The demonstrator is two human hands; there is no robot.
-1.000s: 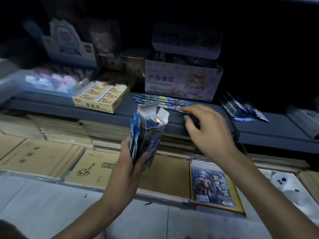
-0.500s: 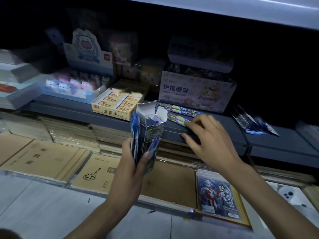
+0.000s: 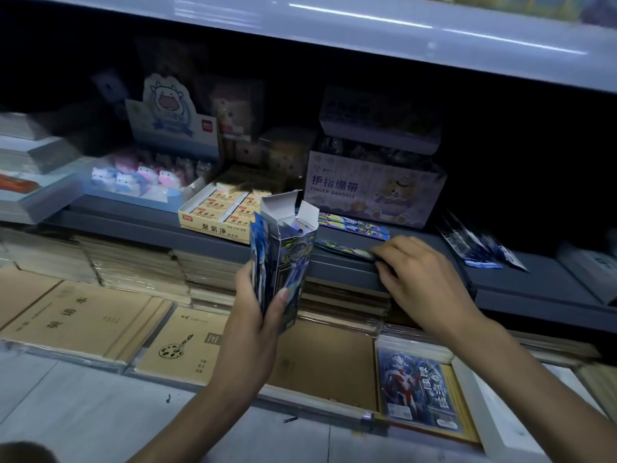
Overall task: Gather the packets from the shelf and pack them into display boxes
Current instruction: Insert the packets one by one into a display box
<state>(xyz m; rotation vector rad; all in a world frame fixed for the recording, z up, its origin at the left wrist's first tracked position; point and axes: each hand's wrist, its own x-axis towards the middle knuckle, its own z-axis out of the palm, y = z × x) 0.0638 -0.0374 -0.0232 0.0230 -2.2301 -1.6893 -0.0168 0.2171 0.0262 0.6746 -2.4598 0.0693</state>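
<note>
My left hand point(image 3: 255, 315) holds a tall blue display box point(image 3: 290, 259) upright, its white top flaps open, together with a few blue packets point(image 3: 258, 259) pressed against its left side. Several shiny blue packets point(image 3: 354, 225) lie flat on the grey shelf point(image 3: 150, 222) in front of the finger bandage box. My right hand point(image 3: 420, 282) rests at the shelf's front edge, its fingertips pinching the nearest packet point(image 3: 344, 249). More blue packets point(image 3: 474, 245) lie further right on the shelf, blurred.
A finger bandage box point(image 3: 374, 192) stands behind the packets, an eraser box point(image 3: 223, 212) to their left, and a tray of small animal figures point(image 3: 147, 178) beyond. Stacks of brown notebooks point(image 3: 83, 315) fill the lower shelf, beside a blue hero card pack point(image 3: 417, 389).
My right hand has slid toward the shelf's front edge, drawing one packet away from the pile. The view has tilted up, showing more of the upper shelf. The left hand and box stay put.
</note>
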